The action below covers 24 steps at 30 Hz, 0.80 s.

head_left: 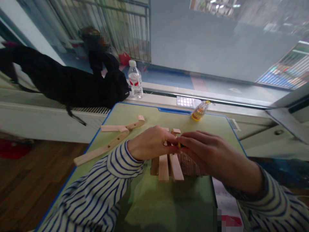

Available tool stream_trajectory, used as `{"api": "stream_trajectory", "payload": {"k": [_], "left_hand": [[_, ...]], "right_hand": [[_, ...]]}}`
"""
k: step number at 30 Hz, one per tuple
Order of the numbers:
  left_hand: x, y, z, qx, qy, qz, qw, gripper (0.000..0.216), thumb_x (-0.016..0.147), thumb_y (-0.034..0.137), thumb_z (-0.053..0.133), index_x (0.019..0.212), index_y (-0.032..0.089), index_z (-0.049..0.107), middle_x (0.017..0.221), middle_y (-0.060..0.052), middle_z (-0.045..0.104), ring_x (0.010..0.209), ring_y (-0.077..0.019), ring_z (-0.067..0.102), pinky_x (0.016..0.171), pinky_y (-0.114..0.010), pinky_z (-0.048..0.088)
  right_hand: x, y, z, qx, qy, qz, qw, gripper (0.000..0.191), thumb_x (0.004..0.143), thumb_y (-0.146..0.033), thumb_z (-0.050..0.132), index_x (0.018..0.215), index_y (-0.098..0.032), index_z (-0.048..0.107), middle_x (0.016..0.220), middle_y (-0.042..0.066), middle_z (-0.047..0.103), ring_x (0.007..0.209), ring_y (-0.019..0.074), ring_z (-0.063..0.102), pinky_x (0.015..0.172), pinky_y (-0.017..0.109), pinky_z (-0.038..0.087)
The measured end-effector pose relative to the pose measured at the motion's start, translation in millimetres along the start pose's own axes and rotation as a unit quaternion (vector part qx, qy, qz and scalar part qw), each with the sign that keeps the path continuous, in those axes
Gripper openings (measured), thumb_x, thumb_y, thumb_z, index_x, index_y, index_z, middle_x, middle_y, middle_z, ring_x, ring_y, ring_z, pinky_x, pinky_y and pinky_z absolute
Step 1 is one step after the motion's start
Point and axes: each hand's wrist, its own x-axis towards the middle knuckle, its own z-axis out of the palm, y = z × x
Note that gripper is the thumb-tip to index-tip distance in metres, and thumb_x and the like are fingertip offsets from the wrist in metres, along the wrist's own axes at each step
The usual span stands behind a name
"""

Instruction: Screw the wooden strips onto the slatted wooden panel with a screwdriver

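My left hand and my right hand meet fingertip to fingertip over the middle of the table. Both are closed in a pinch. A small yellow-and-black piece shows at the right fingertips; its kind is too small to tell. Whatever the left fingers hold is hidden. Below the hands, two pale wooden strips lie side by side across a brown board dotted with small marks. Left of my left hand are hooked wooden pieces with holes, one long piece and another behind it.
The green tabletop has a blue rim. A small clear bottle with a yellow base stands at its far right. Beyond the far edge, a water bottle and a black bag rest on the sill by the window. Papers lie at the right.
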Motion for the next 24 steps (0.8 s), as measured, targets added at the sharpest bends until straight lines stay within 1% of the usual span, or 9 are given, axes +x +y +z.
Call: {"api": "stream_trajectory", "payload": {"k": [2,4,7,11,13,15,17,20,24], "left_hand": [[-0.5,1.9,-0.5,0.000,0.004,-0.021,1.000,0.019,0.085,0.033,0.057,0.089,0.019,0.070,0.073,0.002,0.064,0.067,-0.0090,0.056,0.057,-0.018,0.033],[-0.5,2.9,-0.4,0.010,0.008,-0.025,1.000,0.018,0.083,0.033,0.059,0.089,0.020,0.070,0.074,0.002,0.064,0.068,-0.0092,0.057,0.058,-0.018,0.033],[-0.1,2.7,0.3,0.035,0.016,-0.013,0.999,0.017,0.084,0.032,0.058,0.090,0.021,0.070,0.074,0.002,0.064,0.067,-0.0088,0.057,0.059,-0.018,0.032],[0.3,2.0,0.7,0.055,0.014,-0.008,0.998,0.019,0.085,0.034,0.057,0.087,0.020,0.069,0.076,0.001,0.065,0.070,-0.0095,0.057,0.061,-0.019,0.033],[0.2,2.1,0.6,0.055,0.010,-0.009,0.998,0.018,0.085,0.034,0.057,0.087,0.021,0.069,0.076,0.002,0.065,0.068,-0.0091,0.057,0.060,-0.018,0.033],[-0.1,1.7,0.6,0.053,0.007,-0.009,0.999,0.017,0.086,0.033,0.057,0.091,0.022,0.069,0.075,0.002,0.065,0.068,-0.0086,0.056,0.059,-0.018,0.033],[-0.2,0.7,0.9,0.047,0.005,-0.006,0.999,0.017,0.086,0.032,0.057,0.094,0.023,0.069,0.075,0.002,0.064,0.068,-0.0085,0.056,0.060,-0.018,0.033],[0.0,-1.3,1.2,0.039,0.001,0.005,0.999,0.018,0.087,0.031,0.055,0.096,0.022,0.068,0.077,0.001,0.064,0.070,-0.0089,0.056,0.061,-0.018,0.033],[0.2,-2.2,0.9,0.030,-0.010,0.021,0.999,0.019,0.088,0.029,0.054,0.098,0.020,0.067,0.081,0.000,0.064,0.074,-0.0100,0.056,0.063,-0.018,0.035]], "right_hand": [[0.3,-0.3,0.2,-0.003,-0.002,0.000,1.000,0.030,0.091,-0.019,0.045,0.120,-0.013,0.050,0.113,0.008,0.059,0.099,0.0187,0.056,0.087,0.034,0.049],[0.7,-0.5,0.2,-0.006,0.004,0.004,1.000,0.027,0.091,-0.019,0.044,0.116,-0.013,0.052,0.111,0.008,0.060,0.097,0.0190,0.057,0.085,0.035,0.050],[0.7,-0.7,-1.1,-0.001,0.007,0.017,1.000,0.025,0.090,-0.023,0.046,0.113,-0.014,0.054,0.110,0.008,0.061,0.097,0.0190,0.057,0.086,0.035,0.050],[0.5,-0.6,-5.4,0.006,0.009,0.016,1.000,0.037,0.090,-0.024,0.048,0.126,-0.015,0.046,0.121,0.008,0.057,0.103,0.0176,0.056,0.090,0.033,0.048],[0.9,0.2,-6.8,0.002,0.002,0.004,1.000,0.039,0.090,-0.021,0.048,0.128,-0.017,0.045,0.120,0.007,0.058,0.104,0.0173,0.056,0.090,0.033,0.048],[1.5,1.4,-6.5,0.002,-0.010,-0.006,1.000,0.038,0.089,-0.018,0.048,0.127,-0.018,0.047,0.114,0.007,0.061,0.103,0.0171,0.057,0.090,0.033,0.048],[1.8,2.6,-5.0,0.004,-0.008,-0.010,1.000,0.036,0.089,-0.017,0.048,0.125,-0.016,0.049,0.112,0.007,0.061,0.102,0.0172,0.057,0.090,0.033,0.048],[1.2,3.2,-2.0,-0.003,0.002,-0.010,1.000,0.034,0.089,-0.018,0.048,0.123,-0.015,0.050,0.115,0.008,0.060,0.103,0.0179,0.057,0.090,0.034,0.048],[-0.9,1.1,0.5,-0.015,0.000,-0.001,1.000,0.032,0.090,-0.019,0.048,0.121,-0.016,0.050,0.114,0.007,0.060,0.098,0.0192,0.057,0.085,0.036,0.050]]}}
